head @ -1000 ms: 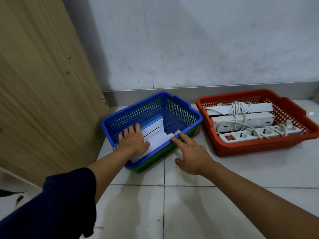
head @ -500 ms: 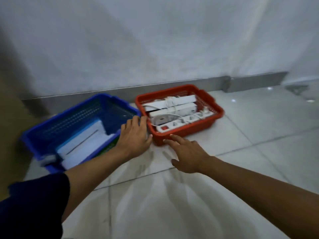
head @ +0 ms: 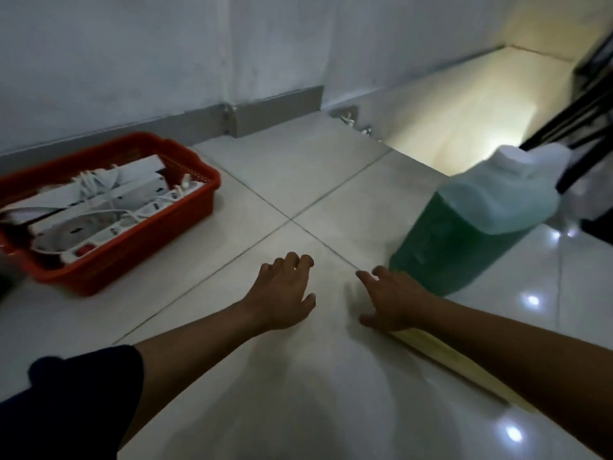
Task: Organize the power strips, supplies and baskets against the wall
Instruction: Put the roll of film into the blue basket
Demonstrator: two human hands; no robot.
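A red basket (head: 139, 240) sits by the wall at the left, holding several white power strips (head: 99, 207) with coiled cords. At the right stands a translucent jug (head: 477, 220) of green liquid with a white cap. My left hand (head: 282, 290) hovers over the bare tiles in the middle, fingers spread and empty. My right hand (head: 391, 300) is beside it, also empty with fingers apart, just short of the jug's near lower corner. The blue basket is out of view.
A grey skirting (head: 275, 111) runs along the white wall. A floor edge (head: 414, 161) drops to a lit lower level at the right. Dark metal bars (head: 583, 104) stand at the far right. A yellowish strip (head: 441, 356) lies under my right forearm.
The view has swung right: the blue basket has left the frame and the green jug has come in. Both hands moved from the baskets across the floor toward the jug.
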